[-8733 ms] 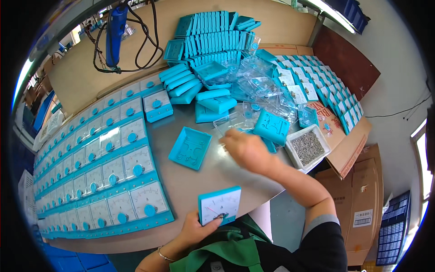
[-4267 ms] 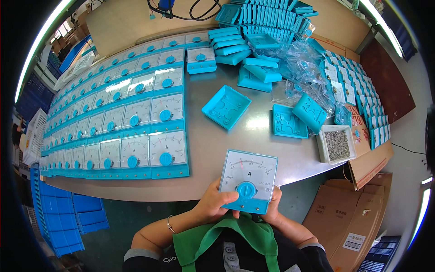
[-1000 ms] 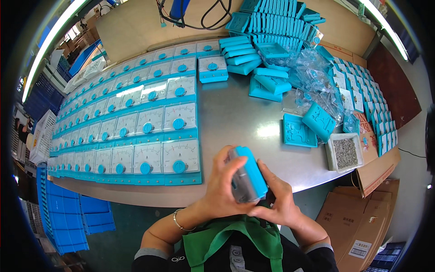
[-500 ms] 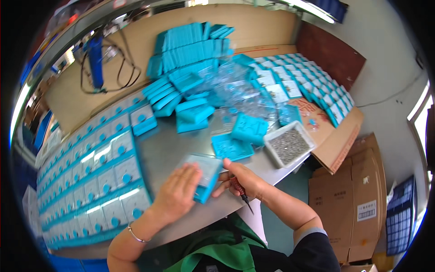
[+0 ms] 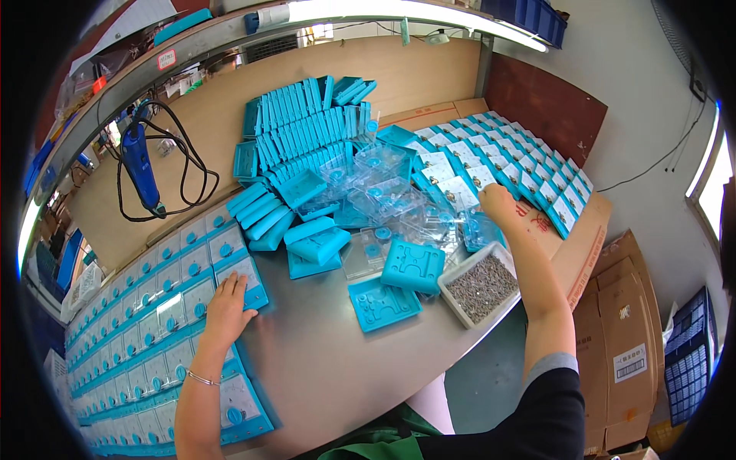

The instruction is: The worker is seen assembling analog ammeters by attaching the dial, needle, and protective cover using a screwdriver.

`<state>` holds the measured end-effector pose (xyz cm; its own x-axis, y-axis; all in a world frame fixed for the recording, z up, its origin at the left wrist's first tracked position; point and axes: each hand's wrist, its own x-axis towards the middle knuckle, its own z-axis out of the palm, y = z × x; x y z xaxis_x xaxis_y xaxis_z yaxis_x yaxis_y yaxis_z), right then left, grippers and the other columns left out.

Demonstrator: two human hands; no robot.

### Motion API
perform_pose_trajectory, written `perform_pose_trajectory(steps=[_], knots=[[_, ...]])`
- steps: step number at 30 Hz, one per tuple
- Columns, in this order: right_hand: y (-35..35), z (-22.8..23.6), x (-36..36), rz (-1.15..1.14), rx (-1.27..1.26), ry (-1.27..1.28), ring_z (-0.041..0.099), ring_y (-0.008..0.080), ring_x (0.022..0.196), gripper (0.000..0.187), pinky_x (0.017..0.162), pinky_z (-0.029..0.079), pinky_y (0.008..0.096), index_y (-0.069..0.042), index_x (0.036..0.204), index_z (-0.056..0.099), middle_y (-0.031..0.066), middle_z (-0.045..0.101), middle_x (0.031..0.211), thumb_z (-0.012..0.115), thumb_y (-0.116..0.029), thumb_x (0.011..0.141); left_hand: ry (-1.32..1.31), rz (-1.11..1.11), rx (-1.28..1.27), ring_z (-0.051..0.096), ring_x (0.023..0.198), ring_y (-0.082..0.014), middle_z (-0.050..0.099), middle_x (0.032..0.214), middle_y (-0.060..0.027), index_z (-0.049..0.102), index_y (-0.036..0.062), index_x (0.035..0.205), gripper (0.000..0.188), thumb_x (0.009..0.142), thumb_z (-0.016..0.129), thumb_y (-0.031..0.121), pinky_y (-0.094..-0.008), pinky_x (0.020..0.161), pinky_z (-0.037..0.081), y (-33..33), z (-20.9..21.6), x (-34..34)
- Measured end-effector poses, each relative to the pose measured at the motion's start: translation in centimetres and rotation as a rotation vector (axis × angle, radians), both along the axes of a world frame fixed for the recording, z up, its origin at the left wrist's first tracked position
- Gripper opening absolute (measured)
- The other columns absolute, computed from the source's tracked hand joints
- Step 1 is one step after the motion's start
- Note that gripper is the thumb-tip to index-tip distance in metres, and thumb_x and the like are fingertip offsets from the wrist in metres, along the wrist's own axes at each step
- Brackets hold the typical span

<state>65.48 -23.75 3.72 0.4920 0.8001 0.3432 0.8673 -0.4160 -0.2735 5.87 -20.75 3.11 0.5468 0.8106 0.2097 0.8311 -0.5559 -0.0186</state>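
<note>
My left hand [image 5: 228, 307] lies flat with fingers stretched on a finished-looking box [image 5: 244, 270], at the inner edge of rows of similar turquoise boxes with clear lids and round turquoise knobs [image 5: 195, 269]. My right hand [image 5: 500, 204] is far out to the right, fingers curled, at the near edge of the rows of turquoise boxes with white faces and small metal parts [image 5: 461, 194]. What it holds, if anything, is hidden behind the fist. Below that forearm stands a white tub [image 5: 452, 303] of small metal screws [image 5: 484, 287]. Two turquoise shells [image 5: 383, 304] lie beside it.
Stacked turquoise shells [image 5: 299, 130] fill the back, with a heap of clear lids [image 5: 383, 188] in front. A blue power tool [image 5: 139, 165] hangs on a cable at the left. Cardboard [image 5: 590, 253] lies under the right-hand rows; cartons [image 5: 621, 345] stand beyond the table.
My hands have parted: the left went to the box rows, the right up to the white-faced boxes. The box between them has left them; the screwdriver in my right hand no longer shows.
</note>
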Motion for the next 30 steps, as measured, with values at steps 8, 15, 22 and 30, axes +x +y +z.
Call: perform_pose_trajectory(steps=[8,15,22,30], knots=[[4.6,-0.8,3.1,-0.025,-0.110,0.454,0.065,0.0333,0.073,0.048,0.068,0.051,0.0382,0.003,0.100,0.059,0.0241,0.064,0.095,0.077,-0.029,0.068,-0.065,0.007,0.031,0.044,0.120,-0.0373,0.043,0.133,-0.0199,0.044,0.0014,0.127,0.074,0.063,0.079,0.015,-0.0411,0.099,0.040,-0.5,0.1,0.3],[-1.0,6.3,-6.1,0.235,0.794,-0.047,0.059,0.0169,0.056,0.025,0.049,0.045,0.0284,0.003,0.095,0.058,0.0084,0.060,0.065,0.069,-0.011,0.077,0.076,0.075,0.189,0.041,0.123,-0.0363,0.034,0.141,-0.0193,0.042,0.0030,0.132,0.081,0.063,0.079,0.022,-0.0425,0.100,0.038,-2.7,2.3,1.9],[-10.2,7.5,-24.7,0.754,-0.164,1.338,0.042,0.0047,0.046,0.022,0.039,0.029,0.0207,-0.002,0.102,0.058,-0.0012,0.048,0.057,0.061,-0.019,0.088,-1.453,-0.255,-1.450,0.053,0.113,-0.0241,0.039,0.138,-0.0127,0.036,0.0001,0.135,0.070,0.081,0.069,0.030,-0.0396,0.087,0.049,-13.0,2.9,8.8],[-13.7,6.1,-32.4,0.839,0.417,1.653,0.040,0.0056,0.046,0.020,0.039,0.033,0.0204,-0.003,0.107,0.053,0.0024,0.050,0.069,0.046,-0.018,0.097,-1.766,0.073,-1.590,0.062,0.093,-0.0224,0.059,0.109,-0.0112,0.045,0.0008,0.123,0.044,0.087,0.061,0.020,-0.0362,0.068,0.055,-19.0,-0.4,6.4]])
